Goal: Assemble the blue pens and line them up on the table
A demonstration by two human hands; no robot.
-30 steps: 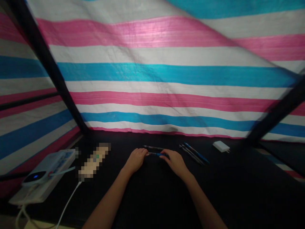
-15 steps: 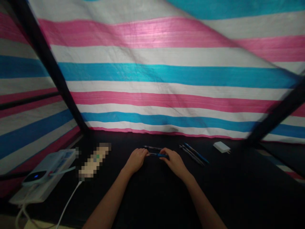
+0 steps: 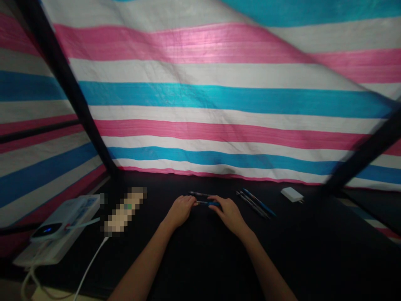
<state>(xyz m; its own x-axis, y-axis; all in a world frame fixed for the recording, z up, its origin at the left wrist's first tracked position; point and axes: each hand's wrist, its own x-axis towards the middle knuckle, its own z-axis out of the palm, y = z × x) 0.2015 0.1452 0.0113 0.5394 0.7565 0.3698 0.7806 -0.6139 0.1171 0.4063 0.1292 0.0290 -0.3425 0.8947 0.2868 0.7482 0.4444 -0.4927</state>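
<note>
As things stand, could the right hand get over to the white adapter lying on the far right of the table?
Probably yes. The right hand is busy with a blue pen, but between it and the white adapter lie only a few flat pens, easily passed over.

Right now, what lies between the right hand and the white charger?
In the head view, a bunch of pens lies between the right hand and the white charger.

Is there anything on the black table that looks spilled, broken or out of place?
Nothing stands out. Both hands, left and right, hold a blue pen between them; spare pens and a white charger lie flat on the table.
</note>
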